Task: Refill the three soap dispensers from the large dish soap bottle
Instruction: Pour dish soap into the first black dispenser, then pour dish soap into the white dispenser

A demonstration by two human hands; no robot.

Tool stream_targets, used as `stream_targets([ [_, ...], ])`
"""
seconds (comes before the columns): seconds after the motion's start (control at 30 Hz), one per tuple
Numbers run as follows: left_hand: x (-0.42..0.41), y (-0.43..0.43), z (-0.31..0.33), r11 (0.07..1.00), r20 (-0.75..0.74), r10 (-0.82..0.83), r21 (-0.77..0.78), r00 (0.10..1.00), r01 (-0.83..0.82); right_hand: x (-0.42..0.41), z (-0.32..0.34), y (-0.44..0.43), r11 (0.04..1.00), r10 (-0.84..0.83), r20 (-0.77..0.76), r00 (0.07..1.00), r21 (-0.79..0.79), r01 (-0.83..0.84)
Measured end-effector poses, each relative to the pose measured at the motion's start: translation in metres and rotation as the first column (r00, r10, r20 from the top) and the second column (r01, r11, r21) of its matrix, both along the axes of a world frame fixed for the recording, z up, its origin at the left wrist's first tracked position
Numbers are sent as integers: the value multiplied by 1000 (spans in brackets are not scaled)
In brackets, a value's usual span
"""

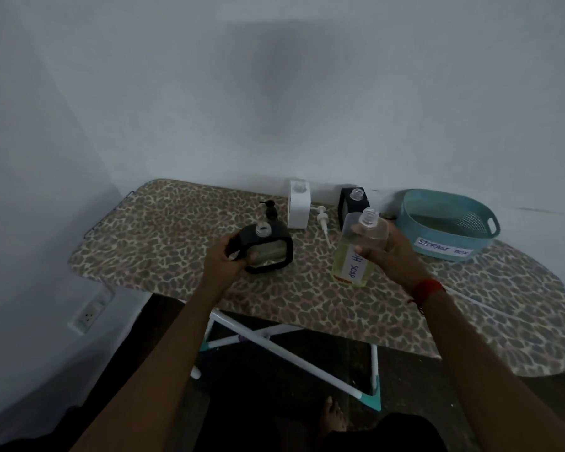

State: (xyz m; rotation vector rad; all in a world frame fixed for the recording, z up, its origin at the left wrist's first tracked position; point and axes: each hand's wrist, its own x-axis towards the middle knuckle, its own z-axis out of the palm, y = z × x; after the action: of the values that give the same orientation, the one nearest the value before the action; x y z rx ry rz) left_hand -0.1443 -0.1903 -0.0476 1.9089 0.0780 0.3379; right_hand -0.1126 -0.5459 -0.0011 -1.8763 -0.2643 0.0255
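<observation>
Left hand (229,260) grips near black dispenser (271,244), right hand (392,252) grips uncapped dish soap bottle (347,254), upright. White dispenser (298,208), rear black dispenser (349,203) also open. Pouring apparently not started.

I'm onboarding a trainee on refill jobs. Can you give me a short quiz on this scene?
1. True or false: the white dispenser has a pump screwed onto its neck.
2. What does the right hand hold? A) the teal basket B) the dish soap bottle C) a black pump
3. Fill in: the left hand grips a ____ dispenser.

Key: 1 false (its neck is open); 2 B; 3 black.
</observation>
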Motion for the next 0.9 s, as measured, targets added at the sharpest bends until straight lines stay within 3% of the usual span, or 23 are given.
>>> stream_targets([
  [0.13,15,10,13,971,43,239,-41,970,-237,2,-5,1,1000,1,10,1000,12,-2],
  [0.37,79,12,39,847,-56,527,-46,848,-529,3,-13,3,997,-7,58,998,79,3],
  [0.67,113,-4,28,755,-224,644,31,732,-655,8,-24,1,995,-30,48,998,96,26],
  [0.9,106,-19,19,758,-164,652,134,740,-639,6,-21,3,995,-8,84,996,102,-1],
])
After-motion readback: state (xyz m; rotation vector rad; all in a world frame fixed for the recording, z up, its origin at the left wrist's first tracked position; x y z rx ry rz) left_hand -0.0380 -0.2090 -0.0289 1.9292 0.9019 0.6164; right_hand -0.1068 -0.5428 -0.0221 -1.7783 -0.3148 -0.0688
